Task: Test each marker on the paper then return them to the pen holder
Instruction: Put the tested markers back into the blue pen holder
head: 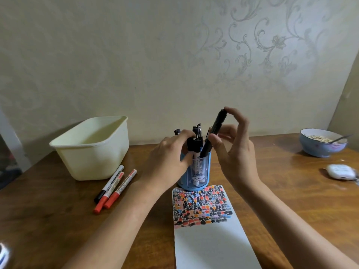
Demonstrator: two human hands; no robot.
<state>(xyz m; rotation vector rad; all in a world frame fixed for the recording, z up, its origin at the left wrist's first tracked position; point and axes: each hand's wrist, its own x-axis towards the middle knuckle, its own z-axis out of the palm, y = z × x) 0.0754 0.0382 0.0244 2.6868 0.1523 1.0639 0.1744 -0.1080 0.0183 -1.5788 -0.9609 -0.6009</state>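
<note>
A blue pen holder (202,171) stands mid-table with several markers upright in it. My left hand (171,152) grips the holder's rim and the markers at its left side. My right hand (233,148) pinches a black marker (215,129), a fingertip on its top end and the thumb on its side; the marker leans with its lower end inside the holder. The white paper (209,239) lies in front of the holder, its upper part covered with black, red, orange and blue test marks. Three markers (114,186), one black-capped and two red-capped, lie on the table to the left.
A cream plastic tub (93,148) stands at the back left. A blue bowl (322,146) with food and a spoon sits at the far right by the wall. A small white device (340,171) lies near the right edge. The wall runs right behind the wooden table (281,181).
</note>
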